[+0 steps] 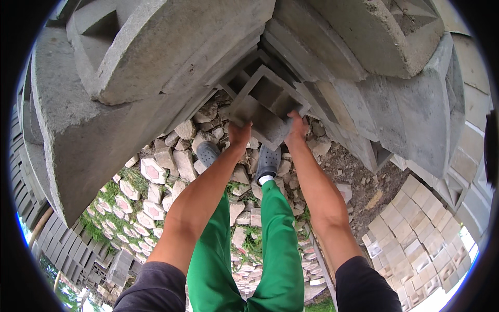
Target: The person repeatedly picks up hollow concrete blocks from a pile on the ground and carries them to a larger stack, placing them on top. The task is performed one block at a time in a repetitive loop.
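Observation:
A grey hollow concrete block is tilted at an angle in the corner between two tall block stacks, its cavities facing up. My left hand grips its near left side, fingers partly hidden by the block. On the near right edge, my right hand is closed round the rim beside a cavity. Just beyond it, another hollow block shows partly in the dark corner. Whether the held block rests on anything underneath cannot be seen.
High block stacks rise on the left and right. Broken stones lie round my clogs, making uneven footing. Hexagonal pavers with grass are at left. Bare soil and a pale block pile are at right.

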Action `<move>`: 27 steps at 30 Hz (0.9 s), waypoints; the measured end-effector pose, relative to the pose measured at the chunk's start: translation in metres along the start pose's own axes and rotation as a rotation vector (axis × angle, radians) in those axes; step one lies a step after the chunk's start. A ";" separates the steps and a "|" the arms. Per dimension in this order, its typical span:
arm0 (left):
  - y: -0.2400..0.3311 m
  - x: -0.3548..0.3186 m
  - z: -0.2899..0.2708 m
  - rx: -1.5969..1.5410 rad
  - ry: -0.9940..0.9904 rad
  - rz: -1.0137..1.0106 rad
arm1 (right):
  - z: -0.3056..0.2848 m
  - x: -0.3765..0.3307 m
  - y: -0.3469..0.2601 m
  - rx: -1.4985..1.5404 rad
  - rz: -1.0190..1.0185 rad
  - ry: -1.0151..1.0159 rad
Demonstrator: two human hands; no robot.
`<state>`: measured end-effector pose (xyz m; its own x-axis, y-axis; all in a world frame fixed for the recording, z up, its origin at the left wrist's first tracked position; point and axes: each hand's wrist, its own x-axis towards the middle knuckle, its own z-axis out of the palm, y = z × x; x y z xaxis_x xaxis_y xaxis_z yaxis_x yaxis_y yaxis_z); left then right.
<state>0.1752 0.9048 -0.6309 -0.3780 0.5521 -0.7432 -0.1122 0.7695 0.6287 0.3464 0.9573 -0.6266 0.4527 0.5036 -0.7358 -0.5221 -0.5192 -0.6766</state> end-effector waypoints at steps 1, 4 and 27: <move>-0.001 0.012 -0.011 0.066 -0.007 0.079 | 0.009 -0.008 0.000 0.041 -0.002 0.000; 0.034 0.035 -0.020 0.148 -0.114 0.090 | 0.038 -0.026 -0.008 -0.005 0.110 0.210; 0.030 -0.067 -0.031 0.013 -0.202 -0.188 | 0.024 -0.055 -0.041 -0.588 0.462 -0.490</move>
<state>0.1682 0.8807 -0.5552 -0.1606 0.4508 -0.8781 -0.1505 0.8680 0.4732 0.3253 0.9670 -0.5575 -0.1409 0.3253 -0.9350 -0.0601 -0.9455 -0.3199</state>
